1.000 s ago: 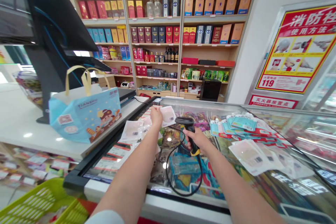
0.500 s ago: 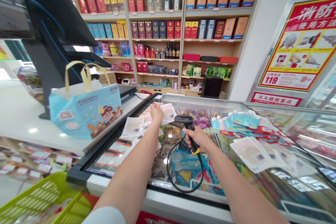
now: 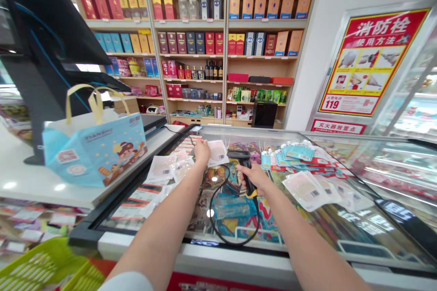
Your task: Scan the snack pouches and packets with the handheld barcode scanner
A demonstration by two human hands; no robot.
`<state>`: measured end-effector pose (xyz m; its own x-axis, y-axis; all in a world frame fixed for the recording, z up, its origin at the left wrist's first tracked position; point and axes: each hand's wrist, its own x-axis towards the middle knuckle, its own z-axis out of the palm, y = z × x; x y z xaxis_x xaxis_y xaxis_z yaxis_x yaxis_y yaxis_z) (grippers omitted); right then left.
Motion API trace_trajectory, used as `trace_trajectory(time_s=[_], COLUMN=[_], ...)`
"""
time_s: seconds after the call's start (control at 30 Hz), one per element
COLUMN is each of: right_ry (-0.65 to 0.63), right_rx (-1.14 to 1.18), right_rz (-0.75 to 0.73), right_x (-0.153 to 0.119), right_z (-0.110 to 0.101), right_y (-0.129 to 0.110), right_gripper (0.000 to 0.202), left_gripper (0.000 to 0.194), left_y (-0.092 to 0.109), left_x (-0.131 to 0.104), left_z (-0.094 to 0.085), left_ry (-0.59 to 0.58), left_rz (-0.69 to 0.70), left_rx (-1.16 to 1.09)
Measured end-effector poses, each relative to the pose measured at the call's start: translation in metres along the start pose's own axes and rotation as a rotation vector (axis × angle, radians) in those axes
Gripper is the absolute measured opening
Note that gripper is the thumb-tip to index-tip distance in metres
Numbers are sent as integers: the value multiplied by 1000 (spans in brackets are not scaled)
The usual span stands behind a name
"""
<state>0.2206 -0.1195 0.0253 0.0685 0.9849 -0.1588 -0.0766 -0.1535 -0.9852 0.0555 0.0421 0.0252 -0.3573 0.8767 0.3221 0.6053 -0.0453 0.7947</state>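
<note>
My right hand (image 3: 253, 177) is wrapped round the grip of a black barcode scanner (image 3: 240, 155), whose head points left over the freezer's glass top. Its black cable (image 3: 212, 218) loops down across the glass. In my left hand (image 3: 202, 152) is the edge of a clear-and-white plastic packet (image 3: 217, 152) with a small barcode, close in front of the scanner head. More such packets (image 3: 163, 168) lie just left of my left hand. To the right of the scanner, several similar packets (image 3: 309, 189) overlap beside a pile of blue and red pouches (image 3: 300, 152).
A blue shopping bag (image 3: 102, 145) stands on the white counter (image 3: 68, 193) at left, below a black checkout monitor (image 3: 54, 13). A yellow-green basket (image 3: 37, 263) sits low at left. Shelves of boxes (image 3: 191, 43) line the back wall.
The view has shifted a little, so most things sit further left. The scanner head and the packet in my left hand are now slightly closer together in view.
</note>
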Motion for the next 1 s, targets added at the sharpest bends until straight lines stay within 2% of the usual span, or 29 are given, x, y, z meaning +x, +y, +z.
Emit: trace_trajectory(time_s=[0.2,0.43,0.6,0.8,1.0], right_ry=[117,273,381,419,415], right_rx=[42,126,180,214,259], right_rz=[-77,-134,-156,-151,-180], right_x=[-26,-58,-74,-80,-85], right_z=[-50,-116,-149,-171,-184], right_y=[6,10,12,18,17], right_gripper=[30,35,34,37,37], left_gripper=[11,14,14,11,7], left_y=[34,84,109,132,133], left_x=[-45,-134,-185,-213,-226], left_z=[34,89,118,130,129], left_ry=[-180,-388,-440,-431,-382], left_rz=[-2,62,-30,-26,-23], left_rx=[-112,-241,-279,-300,-408])
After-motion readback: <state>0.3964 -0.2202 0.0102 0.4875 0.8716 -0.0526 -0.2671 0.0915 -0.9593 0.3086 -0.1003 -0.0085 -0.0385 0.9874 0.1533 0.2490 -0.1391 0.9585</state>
